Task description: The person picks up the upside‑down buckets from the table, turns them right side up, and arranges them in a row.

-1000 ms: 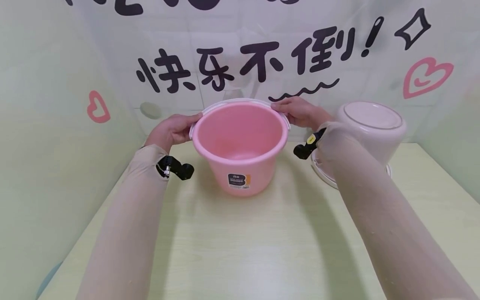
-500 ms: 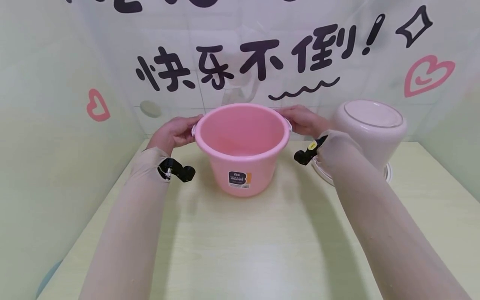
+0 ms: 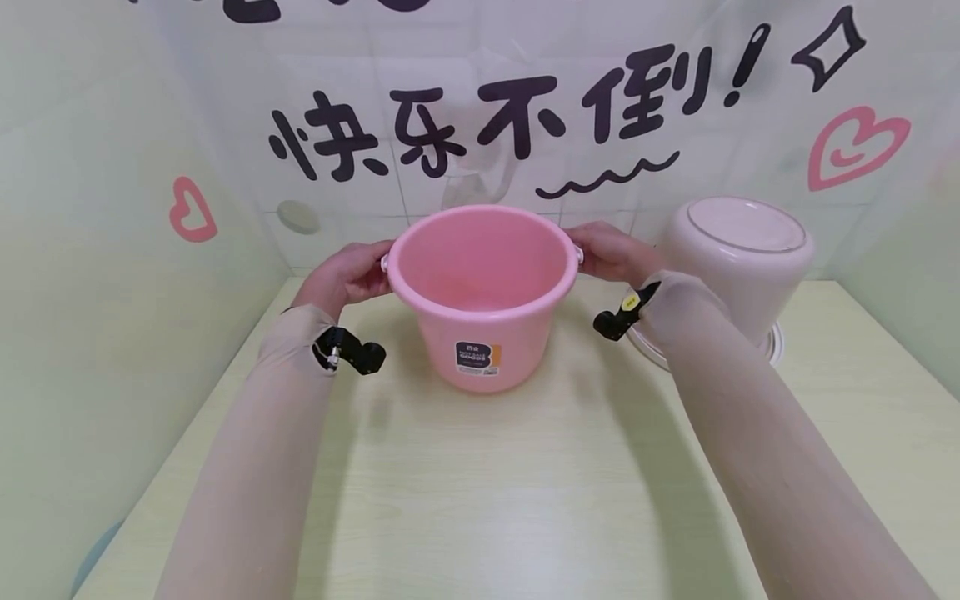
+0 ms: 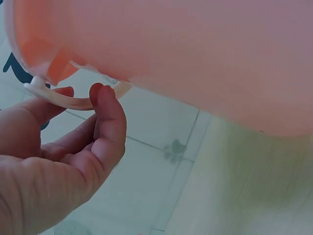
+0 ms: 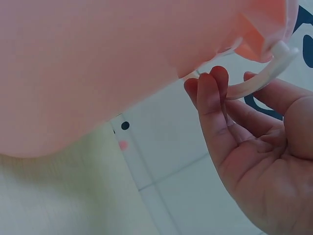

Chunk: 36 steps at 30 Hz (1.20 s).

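A pink bucket (image 3: 487,346) stands upright on the table between both hands, its mouth facing up and a dark label on its front. Its white handle hangs down behind the rim, mostly hidden in the head view. At the left side my left hand (image 3: 348,271) holds the handle (image 4: 73,102) between thumb and curled fingers. On the opposite side my right hand (image 3: 607,250) grips the same handle (image 5: 254,85) near its pivot, fingers curled round it.
To the right, behind my right forearm, a paler pink bucket (image 3: 738,267) stands upside down, its white handle (image 3: 776,346) at the table. A white wall sheet (image 3: 465,50) with black characters hangs close behind. Another wall (image 3: 97,292) borders the table (image 3: 480,483) on the left.
The white handle has swung from along the back of the rim down behind the bucket. Both hands have lowered slightly with it. The pink bucket stays about where it was.
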Available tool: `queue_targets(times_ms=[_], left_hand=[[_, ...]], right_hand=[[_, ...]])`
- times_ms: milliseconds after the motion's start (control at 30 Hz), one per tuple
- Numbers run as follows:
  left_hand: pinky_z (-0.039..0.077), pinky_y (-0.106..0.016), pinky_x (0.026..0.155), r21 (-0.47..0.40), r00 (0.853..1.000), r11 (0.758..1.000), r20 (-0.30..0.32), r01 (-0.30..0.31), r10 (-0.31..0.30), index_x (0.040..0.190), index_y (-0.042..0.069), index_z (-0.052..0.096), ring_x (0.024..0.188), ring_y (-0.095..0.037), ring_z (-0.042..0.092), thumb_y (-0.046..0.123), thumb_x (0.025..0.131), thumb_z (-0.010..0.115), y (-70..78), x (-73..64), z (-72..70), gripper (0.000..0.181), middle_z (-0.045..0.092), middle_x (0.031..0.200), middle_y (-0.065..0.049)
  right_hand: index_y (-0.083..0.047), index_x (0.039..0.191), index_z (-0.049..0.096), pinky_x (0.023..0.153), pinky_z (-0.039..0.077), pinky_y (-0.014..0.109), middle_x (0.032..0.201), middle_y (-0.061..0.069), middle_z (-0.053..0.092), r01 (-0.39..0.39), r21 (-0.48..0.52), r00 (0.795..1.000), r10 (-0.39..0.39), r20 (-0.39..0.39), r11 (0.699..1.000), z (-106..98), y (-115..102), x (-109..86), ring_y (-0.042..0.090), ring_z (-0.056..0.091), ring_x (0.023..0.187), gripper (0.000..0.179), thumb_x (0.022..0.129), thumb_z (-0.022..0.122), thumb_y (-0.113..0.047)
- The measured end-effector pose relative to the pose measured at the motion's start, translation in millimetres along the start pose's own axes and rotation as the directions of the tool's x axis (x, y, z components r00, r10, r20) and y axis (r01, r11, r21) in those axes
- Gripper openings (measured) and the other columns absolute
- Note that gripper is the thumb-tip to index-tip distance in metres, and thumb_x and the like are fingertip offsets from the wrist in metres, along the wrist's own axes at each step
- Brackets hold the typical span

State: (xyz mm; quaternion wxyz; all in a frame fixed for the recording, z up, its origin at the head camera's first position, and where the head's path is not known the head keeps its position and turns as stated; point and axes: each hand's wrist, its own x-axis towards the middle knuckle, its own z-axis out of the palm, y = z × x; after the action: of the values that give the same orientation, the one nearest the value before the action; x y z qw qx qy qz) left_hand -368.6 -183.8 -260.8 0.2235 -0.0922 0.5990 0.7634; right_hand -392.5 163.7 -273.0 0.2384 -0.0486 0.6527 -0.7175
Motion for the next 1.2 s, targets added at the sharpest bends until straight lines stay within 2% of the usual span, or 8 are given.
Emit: queue_targets(times_ms=[233,500,700,800,900,967,1100,1200], left_hand=[[0.054,-0.026,0.061,0.108,0.999,0.994,-0.034,-0.007,0.011,0.086,0.004,0.055,0.059,-0.012,0.058,0.022,0.094,0.052,-2.1,-4.2,-7.5,0.019,0.053,0.074,-0.005],[0.052,-0.031,0.077,0.141,1.0,0.99,-0.023,-0.005,0.008,0.086,0.009,0.06,0.071,-0.01,0.06,0.022,0.093,0.052,-1.7,-16.3,-15.8,0.018,0.059,0.08,-0.002],[0.051,-0.031,0.079,0.177,0.999,0.984,-0.025,-0.02,0.025,0.088,0.009,0.061,0.076,-0.009,0.062,0.021,0.094,0.051,-1.1,-30.7,-23.6,0.017,0.063,0.081,0.0],[0.051,-0.03,0.08,0.245,0.998,0.969,-0.03,-0.038,0.046,0.103,0.007,0.06,0.077,-0.007,0.062,0.023,0.094,0.051,-1.0,-39.0,-25.1,0.02,0.064,0.084,0.0],[0.051,-0.027,0.079,0.317,0.997,0.946,-0.026,-0.065,0.077,0.123,0.002,0.05,0.079,-0.007,0.061,0.025,0.094,0.052,-1.5,-48.9,-23.8,0.037,0.063,0.087,0.001],[0.051,-0.026,0.078,0.356,0.995,0.93,-0.012,-0.089,0.1,0.13,0.0,0.043,0.081,-0.007,0.06,0.027,0.094,0.052,-2.1,-56.7,-22.4,0.046,0.062,0.088,0.002],[0.05,-0.025,0.078,0.388,0.988,0.909,0.031,-0.148,0.148,0.133,-0.003,0.039,0.085,-0.008,0.059,0.027,0.094,0.051,-3.1,-75.0,-19.0,0.051,0.061,0.093,0.0],[0.051,-0.026,0.078,0.387,0.984,0.905,0.049,-0.176,0.171,0.131,-0.003,0.041,0.086,-0.01,0.059,0.027,0.094,0.052,-5.3,-88.9,-15.9,0.049,0.061,0.093,-0.001]], right_hand=[[-0.006,0.085,0.067,0.065,0.052,0.024,0.086,0.008,0.055,-0.026,0.025,1.0,0.026,-0.001,0.999,-1,2,-5.9,0.015,0.055,0.069,0.026,0.097,0.045,-0.011],[-0.007,0.087,0.067,0.071,0.053,0.028,0.087,0.008,0.059,-0.047,0.033,0.999,0.047,-0.011,0.998,-2,1,-16.4,0.017,0.06,0.074,0.024,0.097,0.046,-0.013],[-0.005,0.107,0.061,0.079,0.051,0.032,0.094,0.012,0.062,-0.071,0.003,0.997,0.071,-0.036,0.997,-4,2,-25.2,0.021,0.063,0.083,0.021,0.095,0.049,-0.017],[-0.001,0.118,0.054,0.084,0.048,0.034,0.098,0.012,0.063,-0.07,-0.044,0.997,0.068,-0.046,0.997,-3,2,-31.0,0.022,0.063,0.086,0.029,0.095,0.05,-0.017],[0.005,0.123,0.048,0.086,0.047,0.035,0.096,0.013,0.063,-0.05,-0.067,0.998,0.048,-0.034,0.996,-2,3,-38.1,0.021,0.064,0.085,0.033,0.096,0.047,-0.015],[0.009,0.123,0.045,0.085,0.048,0.035,0.093,0.013,0.064,-0.04,-0.075,0.999,0.038,-0.029,0.996,-1,3,-43.3,0.021,0.064,0.084,0.035,0.097,0.046,-0.013],[0.014,0.127,0.039,0.081,0.05,0.031,0.093,0.012,0.065,-0.028,-0.115,1.0,0.029,0.003,0.993,-1,3,-54.2,0.019,0.064,0.085,0.039,0.098,0.042,-0.013],[0.014,0.13,0.036,0.081,0.05,0.03,0.094,0.012,0.065,-0.036,-0.138,0.999,0.039,0.019,0.99,-2,4,-61.9,0.018,0.064,0.086,0.041,0.098,0.041,-0.012]])
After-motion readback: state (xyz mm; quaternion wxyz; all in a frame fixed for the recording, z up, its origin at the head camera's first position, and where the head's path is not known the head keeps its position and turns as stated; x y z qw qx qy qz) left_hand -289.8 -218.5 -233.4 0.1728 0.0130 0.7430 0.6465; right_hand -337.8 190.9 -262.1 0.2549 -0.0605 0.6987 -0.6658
